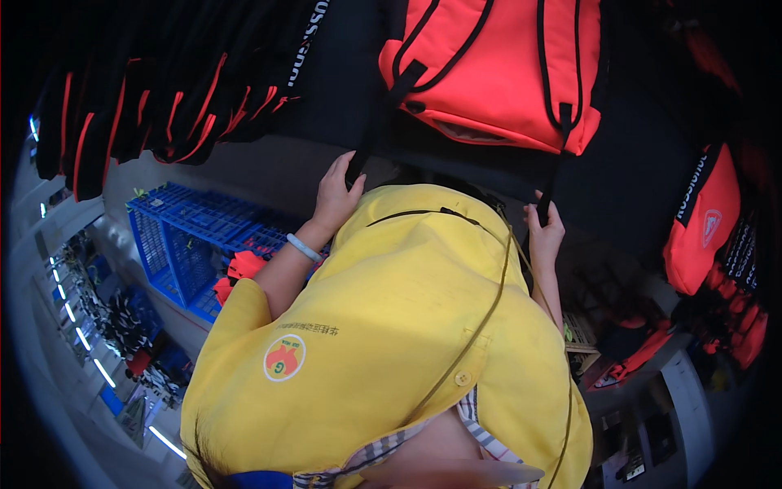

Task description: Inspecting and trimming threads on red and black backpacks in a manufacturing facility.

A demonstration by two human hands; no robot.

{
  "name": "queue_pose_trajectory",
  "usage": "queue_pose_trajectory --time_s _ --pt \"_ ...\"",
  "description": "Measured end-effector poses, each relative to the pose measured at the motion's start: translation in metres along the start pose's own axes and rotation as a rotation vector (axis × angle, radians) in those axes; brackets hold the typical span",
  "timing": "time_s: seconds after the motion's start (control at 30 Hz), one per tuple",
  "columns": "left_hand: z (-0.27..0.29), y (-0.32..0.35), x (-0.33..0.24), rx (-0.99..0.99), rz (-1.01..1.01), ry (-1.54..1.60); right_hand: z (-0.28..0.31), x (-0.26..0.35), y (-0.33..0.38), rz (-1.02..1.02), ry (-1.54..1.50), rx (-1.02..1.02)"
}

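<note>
Overhead, hands (334,191) grip backpack (497,69) straps

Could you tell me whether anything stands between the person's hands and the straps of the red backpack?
Nothing visible does. The left hand is closed on one black strap of the red backpack, and the right hand grips the other strap. The yellow shirt sits below both hands, not between them and the straps.

Single head-worn fisheye view, looking down the yellow shirt (391,342), close, edges bending at the rim
</note>
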State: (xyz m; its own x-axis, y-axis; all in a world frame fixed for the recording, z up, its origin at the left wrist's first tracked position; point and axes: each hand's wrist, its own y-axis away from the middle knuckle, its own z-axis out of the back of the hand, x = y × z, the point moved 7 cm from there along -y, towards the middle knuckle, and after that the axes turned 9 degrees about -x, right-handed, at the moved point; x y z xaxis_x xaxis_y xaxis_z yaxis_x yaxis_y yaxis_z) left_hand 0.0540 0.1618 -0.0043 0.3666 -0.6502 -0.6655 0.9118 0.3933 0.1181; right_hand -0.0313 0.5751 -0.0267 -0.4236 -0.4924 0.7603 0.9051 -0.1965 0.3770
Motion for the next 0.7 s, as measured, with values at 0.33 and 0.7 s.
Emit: queue_pose_trajectory --time_s 0.33,0.7 --pt "0.031 -0.077 -0.07 -0.254 -0.264 0.223 0.014 0.074 0.032 0.53 0.319 -0.343" --pt "-0.009 -0.17 -0.143 -0.202 -0.743 -0.083 -0.054 -0.039 0.004 -0.173 0.686 0.432"
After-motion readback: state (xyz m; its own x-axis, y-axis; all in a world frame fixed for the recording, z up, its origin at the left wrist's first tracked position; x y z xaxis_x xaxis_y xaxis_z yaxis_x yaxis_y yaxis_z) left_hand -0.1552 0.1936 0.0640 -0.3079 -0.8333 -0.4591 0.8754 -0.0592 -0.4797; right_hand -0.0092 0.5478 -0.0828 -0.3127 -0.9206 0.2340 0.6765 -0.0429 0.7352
